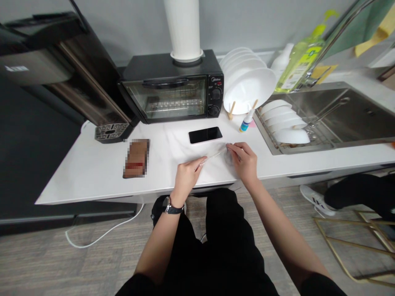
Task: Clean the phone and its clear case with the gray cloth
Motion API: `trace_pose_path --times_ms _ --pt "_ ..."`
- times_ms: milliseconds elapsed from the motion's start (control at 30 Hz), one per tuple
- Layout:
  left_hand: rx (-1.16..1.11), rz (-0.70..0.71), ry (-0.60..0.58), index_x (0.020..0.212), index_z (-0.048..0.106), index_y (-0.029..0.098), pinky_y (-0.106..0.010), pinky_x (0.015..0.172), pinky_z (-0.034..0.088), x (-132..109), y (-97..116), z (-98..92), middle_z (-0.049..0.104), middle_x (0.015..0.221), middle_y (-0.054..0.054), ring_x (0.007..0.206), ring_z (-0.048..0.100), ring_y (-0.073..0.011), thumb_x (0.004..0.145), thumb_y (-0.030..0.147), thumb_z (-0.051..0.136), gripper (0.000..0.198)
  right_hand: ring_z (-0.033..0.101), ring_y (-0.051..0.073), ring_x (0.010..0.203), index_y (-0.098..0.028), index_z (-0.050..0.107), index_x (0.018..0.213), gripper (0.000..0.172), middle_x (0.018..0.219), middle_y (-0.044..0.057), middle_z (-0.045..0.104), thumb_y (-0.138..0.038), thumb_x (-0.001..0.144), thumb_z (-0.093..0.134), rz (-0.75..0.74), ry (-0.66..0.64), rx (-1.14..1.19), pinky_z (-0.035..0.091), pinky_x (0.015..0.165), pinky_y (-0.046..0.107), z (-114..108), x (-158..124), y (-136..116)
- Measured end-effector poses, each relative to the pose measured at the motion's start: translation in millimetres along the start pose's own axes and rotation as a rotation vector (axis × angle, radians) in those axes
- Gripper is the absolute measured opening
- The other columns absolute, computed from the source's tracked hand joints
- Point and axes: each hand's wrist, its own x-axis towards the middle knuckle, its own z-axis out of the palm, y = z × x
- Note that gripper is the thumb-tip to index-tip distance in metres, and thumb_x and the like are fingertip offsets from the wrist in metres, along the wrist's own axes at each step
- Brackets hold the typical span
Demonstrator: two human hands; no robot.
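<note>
A thin, see-through strip of film stretches between my two hands above the white counter. My left hand, with a watch on its wrist, pinches the lower left end of it. At the other end, the fingers of my right hand are closed on the film. Under the right fingers is a faint greyish, rounded patch that I cannot make out. Just behind the film a black-screened smartphone lies flat. A small white bottle with a blue label stands beyond my right hand.
A toaster oven stands at the back, beside white plates in a rack. Bowls sit by the sink at right. A blurred flat object lies left, near a dark drinks machine. Another person's leg shows at right.
</note>
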Motion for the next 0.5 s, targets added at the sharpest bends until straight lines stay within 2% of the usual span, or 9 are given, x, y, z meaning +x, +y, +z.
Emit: trace_pose_path --times_ms 167,333,400,500 --pt "0.011 0.002 -0.002 0.122 0.081 0.025 -0.031 0.087 0.065 2 2 -1.2 0.083 0.116 -0.004 0.095 0.083 -0.0216 0.102 0.020 0.065 0.026 0.073 0.021 0.095 -0.027 0.080 0.120 0.028 0.103 0.009 0.074 -0.024 0.107 0.056 -0.053 -0.026 0.078 0.063 0.083 0.036 19 -16 -35" --pt "0.011 -0.005 -0.020 0.102 0.084 0.021 -0.026 0.083 0.063 4 -1 -4.2 0.086 0.098 -0.004 0.083 0.082 -0.0188 0.097 0.008 0.064 0.024 0.072 0.022 0.099 -0.033 0.073 0.135 0.039 0.109 0.009 0.075 -0.016 0.105 0.056 -0.223 -0.120 0.157 0.065 0.084 0.036 38 -30 -71" --pt "-0.008 0.005 -0.021 0.104 0.084 0.021 -0.026 0.084 0.063 4 -2 -4.6 0.086 0.101 -0.004 0.086 0.082 -0.0191 0.097 0.007 0.063 0.026 0.071 0.023 0.100 -0.033 0.071 0.138 0.043 0.109 0.008 0.075 -0.013 0.104 0.055 -0.267 -0.139 0.150 0.064 0.085 0.037 40 -32 -73" --pt "0.005 -0.012 -0.019 0.107 0.084 0.022 -0.027 0.082 0.063 4 -4 -3.6 0.086 0.100 -0.004 0.084 0.082 -0.0195 0.099 0.013 0.064 0.023 0.071 0.022 0.101 -0.034 0.072 0.137 0.043 0.111 0.007 0.075 -0.012 0.105 0.053 -0.262 -0.156 0.107 0.063 0.085 0.036 35 -30 -62"
